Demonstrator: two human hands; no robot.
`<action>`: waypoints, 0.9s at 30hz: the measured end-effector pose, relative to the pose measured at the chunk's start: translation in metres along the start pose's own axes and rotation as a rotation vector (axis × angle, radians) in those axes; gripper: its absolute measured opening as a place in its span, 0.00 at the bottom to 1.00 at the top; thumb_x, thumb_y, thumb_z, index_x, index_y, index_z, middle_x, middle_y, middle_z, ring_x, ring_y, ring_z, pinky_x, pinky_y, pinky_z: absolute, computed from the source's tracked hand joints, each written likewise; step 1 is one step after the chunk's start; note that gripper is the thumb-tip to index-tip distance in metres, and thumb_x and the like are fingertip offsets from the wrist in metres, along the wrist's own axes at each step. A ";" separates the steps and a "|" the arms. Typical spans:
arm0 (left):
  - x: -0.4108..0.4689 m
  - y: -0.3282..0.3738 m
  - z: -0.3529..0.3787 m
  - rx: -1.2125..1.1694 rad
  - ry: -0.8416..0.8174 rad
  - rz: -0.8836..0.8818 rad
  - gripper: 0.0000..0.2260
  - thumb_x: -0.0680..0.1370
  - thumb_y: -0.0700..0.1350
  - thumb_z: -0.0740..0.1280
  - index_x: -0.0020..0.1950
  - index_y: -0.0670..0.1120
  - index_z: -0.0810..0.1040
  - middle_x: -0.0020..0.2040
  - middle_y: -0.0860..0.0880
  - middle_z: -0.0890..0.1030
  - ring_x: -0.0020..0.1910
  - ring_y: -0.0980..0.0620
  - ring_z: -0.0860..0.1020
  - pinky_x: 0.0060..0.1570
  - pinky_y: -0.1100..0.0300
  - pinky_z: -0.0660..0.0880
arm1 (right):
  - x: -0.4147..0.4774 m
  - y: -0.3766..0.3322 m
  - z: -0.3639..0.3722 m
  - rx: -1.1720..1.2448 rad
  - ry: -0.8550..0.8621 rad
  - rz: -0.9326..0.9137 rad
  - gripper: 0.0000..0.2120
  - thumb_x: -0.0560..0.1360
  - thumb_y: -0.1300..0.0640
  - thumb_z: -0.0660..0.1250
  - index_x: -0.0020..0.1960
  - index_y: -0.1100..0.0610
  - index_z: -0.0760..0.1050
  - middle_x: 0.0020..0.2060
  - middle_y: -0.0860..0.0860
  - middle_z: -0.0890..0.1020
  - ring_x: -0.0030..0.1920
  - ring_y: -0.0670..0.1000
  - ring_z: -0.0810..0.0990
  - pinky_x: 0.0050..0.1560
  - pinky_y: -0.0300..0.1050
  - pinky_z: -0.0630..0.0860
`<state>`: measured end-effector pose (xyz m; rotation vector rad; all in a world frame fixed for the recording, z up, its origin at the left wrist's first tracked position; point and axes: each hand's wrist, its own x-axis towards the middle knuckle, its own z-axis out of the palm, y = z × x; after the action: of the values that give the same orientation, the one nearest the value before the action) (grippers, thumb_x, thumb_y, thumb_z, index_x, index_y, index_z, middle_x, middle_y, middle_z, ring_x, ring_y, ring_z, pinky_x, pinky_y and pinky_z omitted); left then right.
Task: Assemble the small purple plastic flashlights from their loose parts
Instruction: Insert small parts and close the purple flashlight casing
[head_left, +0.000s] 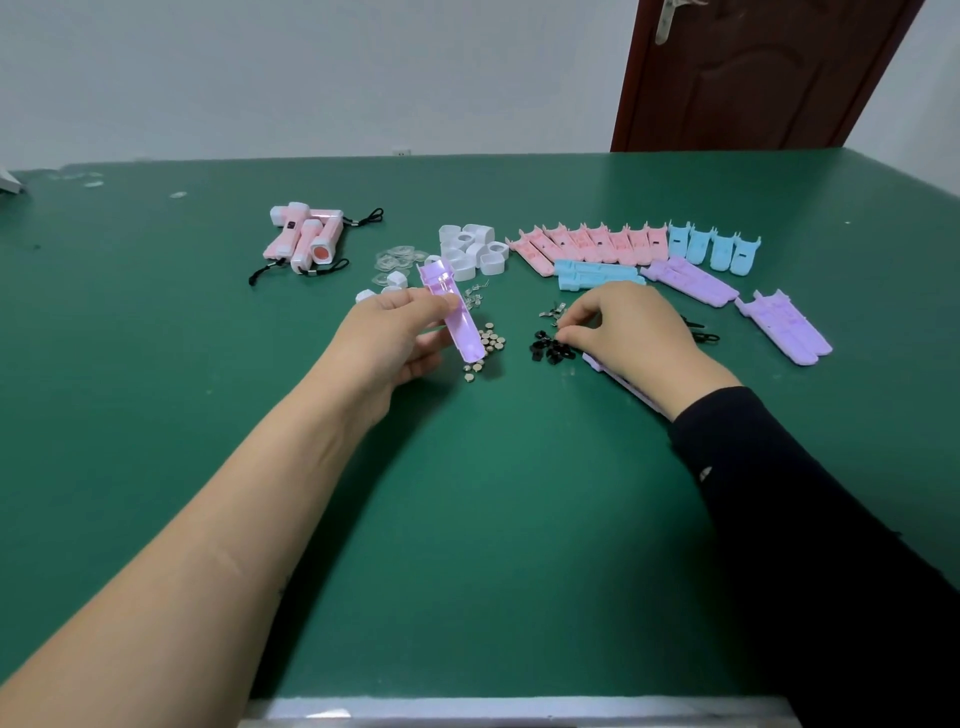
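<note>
On the green bench (467, 493), we saw the left hand (395, 332) grip a purple shell half (451, 312) just above the surface, hollow side up, its long axis running from near-right to far-left. The right hand (623, 327) had its fingertips drawn together at a pile of black parts (550, 351); we could not tell whether they held one. Beyond lay spare purple shells (784, 327) and white caps (475, 249).

Green table (493, 493). Beyond left hand (395, 338): clear lenses (397, 258), white caps (472, 249); farther beyond, leftward: pink flashlights (306, 239). Just right of left hand: button cells (485, 348). At right hand (628, 332) fingertips: black small parts (550, 351); purple shell (623, 382) beneath wrist. Beyond right hand: pink shells (587, 244), blue shells (714, 249); to its right: purple shells (784, 327).
</note>
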<state>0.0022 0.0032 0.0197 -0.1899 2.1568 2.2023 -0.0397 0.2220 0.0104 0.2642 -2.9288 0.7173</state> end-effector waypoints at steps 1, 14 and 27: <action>0.000 0.000 0.000 -0.003 -0.004 0.002 0.04 0.77 0.45 0.69 0.42 0.50 0.79 0.39 0.54 0.85 0.36 0.57 0.82 0.44 0.60 0.73 | 0.000 -0.001 0.001 -0.006 0.006 0.002 0.04 0.75 0.51 0.69 0.43 0.49 0.81 0.28 0.46 0.81 0.33 0.46 0.77 0.33 0.39 0.70; -0.004 0.003 0.005 -0.054 -0.033 -0.013 0.03 0.78 0.45 0.67 0.46 0.49 0.78 0.40 0.53 0.84 0.35 0.57 0.80 0.40 0.63 0.73 | -0.002 -0.015 -0.007 0.694 0.148 0.087 0.06 0.74 0.52 0.68 0.39 0.48 0.81 0.40 0.37 0.81 0.38 0.34 0.75 0.39 0.31 0.70; -0.013 0.010 0.016 -0.087 -0.220 -0.044 0.07 0.80 0.41 0.63 0.53 0.46 0.80 0.48 0.51 0.85 0.38 0.56 0.77 0.32 0.67 0.74 | -0.015 -0.041 -0.009 1.161 -0.113 0.101 0.06 0.76 0.56 0.68 0.42 0.51 0.81 0.39 0.45 0.81 0.33 0.42 0.72 0.34 0.37 0.67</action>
<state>0.0136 0.0191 0.0313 0.0024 1.9267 2.1799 -0.0164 0.1922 0.0341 0.2306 -2.2345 2.3725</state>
